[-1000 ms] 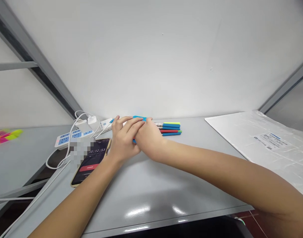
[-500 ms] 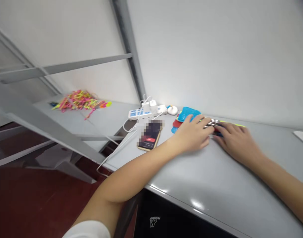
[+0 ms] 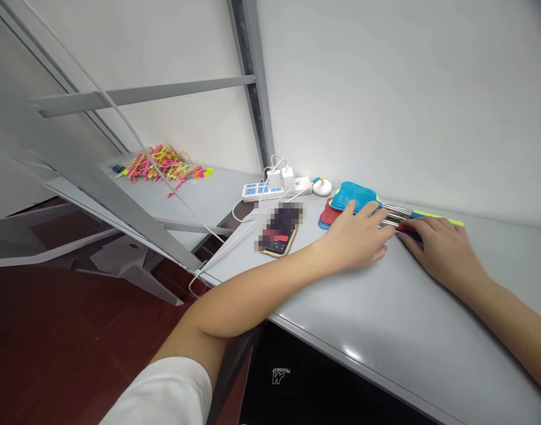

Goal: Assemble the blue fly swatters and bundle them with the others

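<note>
- Both hands lie flat and loose on a bundle of fly swatters (image 3: 359, 198) near the back edge of the table (image 3: 385, 319); neither grip is closed around anything. The left hand (image 3: 357, 239) presses its spread fingers on the metal shafts just behind the mesh heads. The right hand (image 3: 434, 248) rests palm-down on the handle ends.
- A second ago the two hands were stacked together over the middle of the bundle; they have since slid apart along it, one toward each end, so the swatters appear to be pinned flat and evened out. The view has also swung left, showing more of the neighbouring table.
- Counted: two mesh heads show clearly, one blue on top and one red under it, with a yellow-green edge hinting at more; the shafts are too tight to count.
- One phone (image 3: 280, 230) lies left of the left hand, one power strip (image 3: 270, 189) with chargers behind it, and one small white round thing (image 3: 322, 188) beside that.
- One heap of pink and yellow bands (image 3: 162, 165) sits on the far table.
</note>
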Demonstrator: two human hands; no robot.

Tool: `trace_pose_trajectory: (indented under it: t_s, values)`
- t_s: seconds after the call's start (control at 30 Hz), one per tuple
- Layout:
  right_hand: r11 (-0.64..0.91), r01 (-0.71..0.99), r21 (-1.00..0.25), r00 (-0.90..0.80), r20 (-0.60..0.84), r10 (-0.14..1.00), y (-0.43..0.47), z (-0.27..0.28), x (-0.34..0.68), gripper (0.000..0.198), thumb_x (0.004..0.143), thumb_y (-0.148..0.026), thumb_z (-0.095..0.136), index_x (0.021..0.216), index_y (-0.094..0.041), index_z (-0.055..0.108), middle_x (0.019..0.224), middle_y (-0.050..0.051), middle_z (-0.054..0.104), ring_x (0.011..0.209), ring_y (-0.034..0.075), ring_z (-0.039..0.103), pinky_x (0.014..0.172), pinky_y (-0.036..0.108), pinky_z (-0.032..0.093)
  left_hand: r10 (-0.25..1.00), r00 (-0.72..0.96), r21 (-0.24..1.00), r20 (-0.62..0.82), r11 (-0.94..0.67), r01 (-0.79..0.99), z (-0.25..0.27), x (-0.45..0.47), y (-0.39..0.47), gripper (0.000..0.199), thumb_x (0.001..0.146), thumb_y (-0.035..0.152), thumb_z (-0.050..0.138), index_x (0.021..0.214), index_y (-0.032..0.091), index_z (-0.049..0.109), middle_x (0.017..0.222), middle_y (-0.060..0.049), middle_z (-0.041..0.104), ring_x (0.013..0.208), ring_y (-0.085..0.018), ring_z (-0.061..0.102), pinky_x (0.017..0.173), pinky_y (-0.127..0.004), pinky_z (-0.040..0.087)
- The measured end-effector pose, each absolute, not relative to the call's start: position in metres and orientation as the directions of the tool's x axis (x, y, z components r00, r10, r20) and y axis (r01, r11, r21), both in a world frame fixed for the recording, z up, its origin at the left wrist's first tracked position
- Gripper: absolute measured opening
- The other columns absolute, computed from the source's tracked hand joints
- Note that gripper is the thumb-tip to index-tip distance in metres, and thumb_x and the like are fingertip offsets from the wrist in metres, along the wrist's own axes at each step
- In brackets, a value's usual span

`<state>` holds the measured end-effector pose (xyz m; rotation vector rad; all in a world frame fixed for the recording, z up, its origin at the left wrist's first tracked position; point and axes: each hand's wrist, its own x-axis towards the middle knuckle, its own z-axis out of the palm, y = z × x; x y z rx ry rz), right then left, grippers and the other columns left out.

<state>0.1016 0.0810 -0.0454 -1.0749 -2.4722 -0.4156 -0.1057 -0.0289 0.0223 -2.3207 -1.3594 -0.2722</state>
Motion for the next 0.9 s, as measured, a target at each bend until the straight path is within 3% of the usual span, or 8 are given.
trace_pose_trajectory:
  t_s: [0.27,0.6,0.73,0.9]
  values:
    - [0.648,0.748,0.143,-0.626,0.476,0.618,0.079,-0.043,0.100,0.029,0.095,-0.036,0.046,0.103,-0.016,0.066,0.095,0.013,0.066,0.091,0.029,0.052,0.077,0.038,0.037,0.797,0.507,-0.259,0.328,-0.440,0.860,0.002,-0.099,-0.027,0.053,0.091,0.034,0.052,0.141,0.017,0.044,0.145,-0.018,0.045,0.133,-0.033,0.037,0.103,-0.052,0.032]
    - [0.674,0.708,0.210,-0.675,0.482,0.559,0.067,-0.036,0.097,0.028,0.097,-0.019,0.038,0.103,-0.016,0.065,0.097,0.013,0.065,0.093,0.025,0.058,0.089,0.039,0.032,0.786,0.499,-0.284,0.364,-0.417,0.864,-0.003,-0.091,-0.028,0.064,0.090,0.026,0.048,0.151,0.023,0.029,0.158,-0.015,0.026,0.145,-0.034,0.022,0.110,-0.058,0.025]
    - [0.664,0.715,0.218,-0.665,0.503,0.551,0.059,-0.030,0.095,0.027,0.097,-0.024,0.038,0.091,-0.017,0.063,0.089,0.012,0.067,0.088,0.025,0.059,0.087,0.039,0.032,0.793,0.466,-0.276,0.392,-0.382,0.882,-0.004,-0.094,-0.025,0.067,0.090,0.027,0.050,0.152,0.023,0.026,0.157,-0.016,0.027,0.145,-0.035,0.023,0.110,-0.063,0.023]
    - [0.641,0.732,0.231,-0.645,0.537,0.544,0.063,-0.020,0.105,0.031,0.096,-0.041,0.041,0.092,-0.019,0.063,0.087,0.010,0.069,0.081,0.024,0.060,0.089,0.040,0.029,0.794,0.434,-0.271,0.426,-0.346,0.898,0.000,-0.100,-0.021,0.068,0.089,0.029,0.054,0.151,0.022,0.029,0.155,-0.017,0.031,0.143,-0.035,0.026,0.110,-0.065,0.019]
